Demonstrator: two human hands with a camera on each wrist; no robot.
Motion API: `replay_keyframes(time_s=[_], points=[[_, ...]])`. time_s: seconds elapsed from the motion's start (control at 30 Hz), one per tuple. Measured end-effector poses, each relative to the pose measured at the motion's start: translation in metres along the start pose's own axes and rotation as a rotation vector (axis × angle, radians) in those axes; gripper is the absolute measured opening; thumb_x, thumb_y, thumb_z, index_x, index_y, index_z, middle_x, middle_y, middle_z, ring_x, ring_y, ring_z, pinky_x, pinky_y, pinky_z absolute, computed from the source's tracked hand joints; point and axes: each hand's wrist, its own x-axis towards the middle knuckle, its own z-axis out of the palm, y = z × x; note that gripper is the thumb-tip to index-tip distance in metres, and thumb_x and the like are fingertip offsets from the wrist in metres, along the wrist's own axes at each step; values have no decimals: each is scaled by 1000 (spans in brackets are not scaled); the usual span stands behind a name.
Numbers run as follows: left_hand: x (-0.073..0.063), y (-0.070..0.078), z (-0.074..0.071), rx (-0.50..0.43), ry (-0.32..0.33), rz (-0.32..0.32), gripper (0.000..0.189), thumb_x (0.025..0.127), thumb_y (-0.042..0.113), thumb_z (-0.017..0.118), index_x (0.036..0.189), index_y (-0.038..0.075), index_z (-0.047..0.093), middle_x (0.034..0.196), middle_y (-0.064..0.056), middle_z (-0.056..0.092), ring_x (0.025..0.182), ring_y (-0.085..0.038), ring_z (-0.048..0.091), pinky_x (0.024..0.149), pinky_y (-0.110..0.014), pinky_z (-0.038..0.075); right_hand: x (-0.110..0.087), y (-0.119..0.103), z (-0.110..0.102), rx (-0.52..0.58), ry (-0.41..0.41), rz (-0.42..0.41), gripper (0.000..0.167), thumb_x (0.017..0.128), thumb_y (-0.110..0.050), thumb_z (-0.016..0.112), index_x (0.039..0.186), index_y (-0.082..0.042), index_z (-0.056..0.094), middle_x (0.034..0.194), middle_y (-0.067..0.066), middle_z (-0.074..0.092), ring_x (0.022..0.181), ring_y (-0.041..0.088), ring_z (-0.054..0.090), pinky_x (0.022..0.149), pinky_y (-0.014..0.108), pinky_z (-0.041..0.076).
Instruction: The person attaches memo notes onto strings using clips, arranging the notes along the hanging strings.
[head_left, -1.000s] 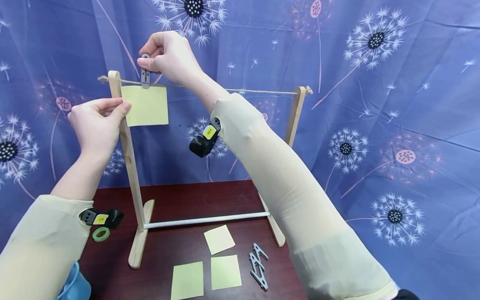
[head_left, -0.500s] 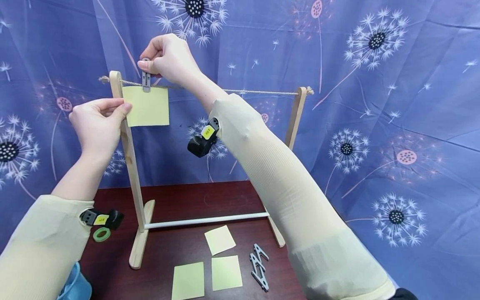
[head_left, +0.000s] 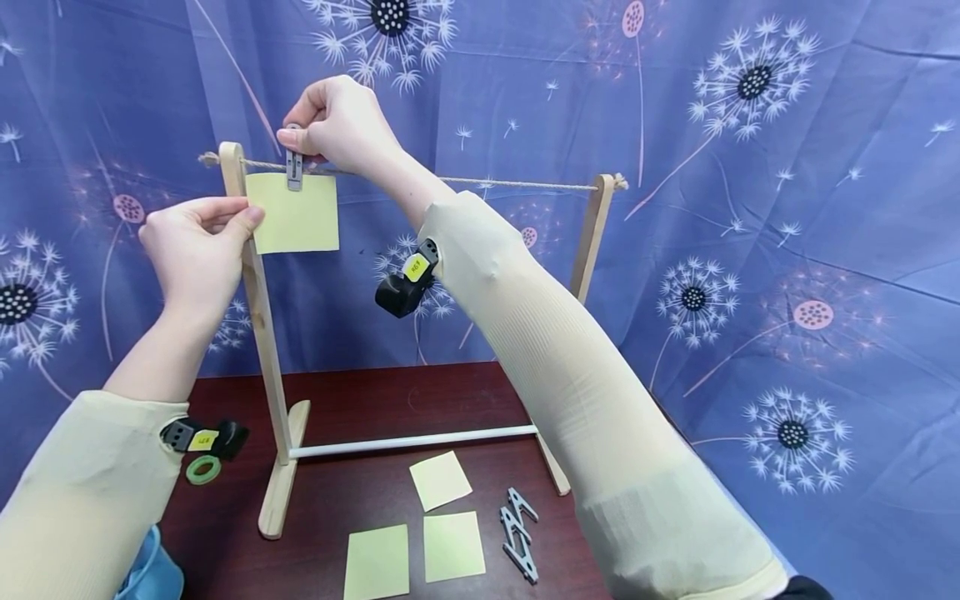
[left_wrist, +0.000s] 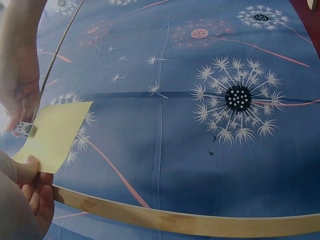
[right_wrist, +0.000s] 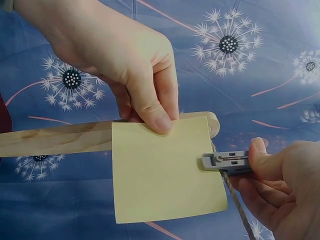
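A yellow sticky note [head_left: 296, 221] hangs at the left end of a twine line [head_left: 517, 182], close to the wooden post. My left hand [head_left: 197, 246] pinches its left edge between thumb and fingers. My right hand [head_left: 341, 121] grips a grey clothespin [head_left: 294, 171] by its upper end. In the right wrist view the clothespin [right_wrist: 227, 160] straddles the twine, its tip overlapping the top edge of the note [right_wrist: 165, 175]. The left wrist view shows the same note [left_wrist: 57, 132] with the clothespin [left_wrist: 24, 129] at its edge.
The wooden rack's left post [head_left: 262, 350] stands beside my left hand. On the dark red table [head_left: 360, 396] lie several things: loose yellow notes [head_left: 453, 546], grey clothespins [head_left: 517, 533] and a green ring [head_left: 202, 469]. A blue container [head_left: 153, 571] stands at lower left.
My right hand has moved down a little with the clothespin, whose tip now reaches lower over the note's top edge. The left hand keeps its hold on the note.
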Motion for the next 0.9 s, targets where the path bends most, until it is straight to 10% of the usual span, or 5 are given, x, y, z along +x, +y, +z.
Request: replay_keyframes(time_s=[0.9], points=[[0,1,2,-12,5,5,34,86,28,76,109,2,74,60,40,52,61,21,54,58,-5,41,-2,4,3,-6,-75,30,30,89,-23,72,115,-8,68,98,2,73,78,7,65,71,15,52]])
